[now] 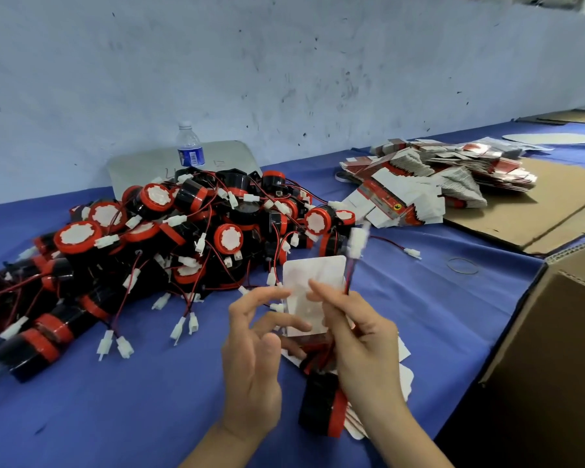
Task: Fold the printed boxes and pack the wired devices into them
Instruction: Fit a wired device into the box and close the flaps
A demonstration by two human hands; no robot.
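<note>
A partly folded printed box (pixel 313 292) stands upright between my hands, its white flap raised. My left hand (pixel 254 359) curls its fingers round the box's left side. My right hand (pixel 358 336) pinches the flap and a red and black wire, whose white connector (pixel 357 243) sticks up above. One black and red wired device (pixel 321 405) lies just below my hands on flat white box blanks (pixel 406 383). A big heap of the same wired devices (pixel 169 244) covers the left of the blue table. Flat printed boxes (pixel 429 180) are piled at the back right.
A water bottle (pixel 190 146) stands against the wall behind the heap, beside a grey tray (pixel 142 167). Brown cardboard sheets (pixel 537 211) lie under the box pile. An open cardboard carton (pixel 561 332) stands at the right edge. A rubber band (pixel 462 265) lies near it.
</note>
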